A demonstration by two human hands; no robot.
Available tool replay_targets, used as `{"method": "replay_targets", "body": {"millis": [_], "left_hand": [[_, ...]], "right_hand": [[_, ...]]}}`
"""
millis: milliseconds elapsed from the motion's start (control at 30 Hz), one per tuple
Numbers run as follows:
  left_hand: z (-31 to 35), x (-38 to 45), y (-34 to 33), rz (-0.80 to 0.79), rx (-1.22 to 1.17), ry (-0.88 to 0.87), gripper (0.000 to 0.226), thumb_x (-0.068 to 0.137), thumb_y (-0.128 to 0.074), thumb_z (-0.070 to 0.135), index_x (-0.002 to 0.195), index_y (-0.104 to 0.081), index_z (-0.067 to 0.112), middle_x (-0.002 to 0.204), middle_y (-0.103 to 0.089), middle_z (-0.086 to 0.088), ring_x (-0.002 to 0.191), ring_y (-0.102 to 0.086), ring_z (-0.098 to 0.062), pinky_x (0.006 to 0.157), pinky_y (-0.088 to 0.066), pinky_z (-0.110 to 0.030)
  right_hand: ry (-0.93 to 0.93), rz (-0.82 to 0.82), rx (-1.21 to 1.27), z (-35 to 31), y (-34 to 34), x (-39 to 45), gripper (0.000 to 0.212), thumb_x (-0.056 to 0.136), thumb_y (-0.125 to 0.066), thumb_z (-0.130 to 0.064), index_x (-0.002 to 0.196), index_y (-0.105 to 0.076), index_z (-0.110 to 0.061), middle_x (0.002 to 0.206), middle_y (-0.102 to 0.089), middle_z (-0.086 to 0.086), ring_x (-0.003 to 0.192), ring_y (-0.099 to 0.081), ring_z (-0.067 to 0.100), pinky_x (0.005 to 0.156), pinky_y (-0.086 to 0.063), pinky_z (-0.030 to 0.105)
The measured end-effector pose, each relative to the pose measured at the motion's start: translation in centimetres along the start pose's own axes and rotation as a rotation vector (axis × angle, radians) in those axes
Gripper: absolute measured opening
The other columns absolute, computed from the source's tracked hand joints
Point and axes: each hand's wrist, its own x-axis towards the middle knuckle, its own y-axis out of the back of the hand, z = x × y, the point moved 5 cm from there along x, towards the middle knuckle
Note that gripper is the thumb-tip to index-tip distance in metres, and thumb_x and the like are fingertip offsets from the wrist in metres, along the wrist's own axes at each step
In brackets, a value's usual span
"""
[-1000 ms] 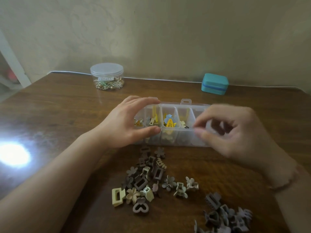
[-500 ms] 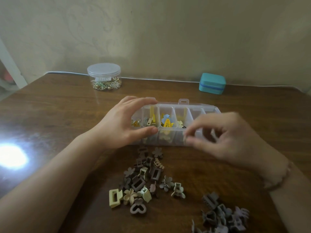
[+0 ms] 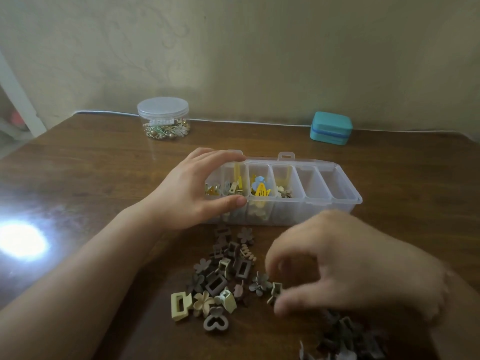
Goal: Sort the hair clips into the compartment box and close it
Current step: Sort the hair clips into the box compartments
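Left hand [image 3: 192, 193] grips compartment box [image 3: 335, 201]; right hand [image 3: 345, 268], curled, blurred at lower right, may fumble clip [image 3: 275, 291].

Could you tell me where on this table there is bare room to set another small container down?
Bare wood lies left of the left hand, around the light glare, and between the clear jar and the teal case behind the compartment box. It is crowded in front of the box, where the hair clips lie and the right hand reaches.
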Motion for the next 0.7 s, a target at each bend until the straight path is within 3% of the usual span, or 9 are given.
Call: {"method": "replay_targets", "body": {"millis": [100,200,300,367,433,500,567,633,700], "left_hand": [[0.0,0.0,0.1,0.002,0.003,-0.001,0.072,0.076,-0.059,0.068,0.138,-0.05,0.033,0.124,-0.039,0.043,0.128,-0.038,0.003,0.1,-0.026,-0.005],[0.1,0.0,0.1,0.007,0.002,-0.004,0.071,0.076,-0.059,0.068,0.137,-0.051,0.033,0.124,-0.038,0.044,0.127,-0.038,0.003,0.1,-0.026,-0.005],[0.0,0.0,0.0,-0.004,0.002,-0.003,0.07,0.076,-0.059,0.068,0.138,-0.05,0.036,0.125,-0.037,0.044,0.13,-0.038,0.002,0.101,-0.031,-0.015],[-0.1,0.0,-0.1,-0.004,-0.001,0.003,0.071,0.075,-0.058,0.069,0.138,-0.049,0.036,0.123,-0.037,0.046,0.129,-0.037,0.003,0.099,-0.028,-0.01],[-0.1,0.0,-0.1,0.0,-0.003,0.006,0.071,0.075,-0.058,0.069,0.138,-0.05,0.036,0.122,-0.035,0.048,0.128,-0.037,0.004,0.098,-0.026,-0.006],[-0.1,0.0,0.0,-0.004,-0.002,0.006,0.071,0.075,-0.057,0.069,0.138,-0.049,0.036,0.123,-0.035,0.048,0.128,-0.036,0.005,0.098,-0.026,-0.008],[-0.1,0.0,0.0,-0.011,-0.003,0.009,0.071,0.075,-0.057,0.069,0.138,-0.049,0.036,0.125,-0.037,0.044,0.129,-0.036,0.004,0.099,-0.03,-0.015],[-0.1,0.0,0.0,-0.009,-0.007,0.012,0.071,0.075,-0.058,0.069,0.138,-0.049,0.035,0.125,-0.04,0.041,0.13,-0.038,0.0,0.101,-0.034,-0.023],[-0.1,0.0,-0.1,-0.002,-0.006,0.003,0.071,0.076,-0.059,0.068,0.138,-0.05,0.033,0.126,-0.044,0.036,0.13,-0.04,-0.004,0.103,-0.036,-0.029]], "right_hand": [[0.059,-0.072,-0.089,-0.6,-1.0,0.4,0.026,0.084,-0.062,-0.059,0.101,-0.06,-0.039,0.088,-0.065,-0.019,0.085,-0.059,-0.003,0.068,-0.047,0.013],[0.04,0.013,-0.007,-0.1,0.2,-0.1,0.017,0.085,-0.065,-0.047,0.097,-0.063,-0.035,0.082,-0.063,-0.02,0.081,-0.06,-0.003,0.065,-0.045,0.012],[-0.016,0.409,0.171,1.4,2.8,-0.8,0.013,0.083,-0.067,-0.04,0.09,-0.067,-0.028,0.073,-0.058,-0.024,0.061,-0.056,-0.001,0.053,-0.038,0.007],[-0.117,0.706,0.13,2.7,3.8,-1.2,0.015,0.084,-0.069,-0.034,0.093,-0.067,-0.023,0.076,-0.059,-0.023,0.056,-0.053,-0.002,0.05,-0.035,0.007],[-0.242,0.825,0.036,3.8,3.7,-1.0,0.019,0.083,-0.068,-0.033,0.099,-0.067,-0.022,0.085,-0.066,-0.016,0.059,-0.054,-0.009,0.055,-0.034,0.006],[-0.329,0.768,-0.013,4.4,3.0,-0.4,0.026,0.083,-0.065,-0.04,0.106,-0.066,-0.027,0.095,-0.071,-0.012,0.061,-0.051,-0.012,0.06,-0.039,0.013],[-0.33,0.717,-0.06,4.2,2.5,-0.3,0.034,0.084,-0.059,-0.045,0.112,-0.066,-0.028,0.096,-0.071,-0.011,0.058,-0.047,-0.011,0.058,-0.035,0.012],[-0.229,0.743,-0.042,2.7,2.8,-0.6,0.03,0.086,-0.06,-0.044,0.107,-0.069,-0.024,0.087,-0.068,-0.015,0.058,-0.049,-0.012,0.055,-0.03,0.005],[-0.079,0.631,0.028,0.9,2.5,-0.4,0.024,0.085,-0.06,-0.047,0.096,-0.069,-0.027,0.079,-0.063,-0.02,0.06,-0.05,-0.015,0.054,-0.035,0.003]]}}
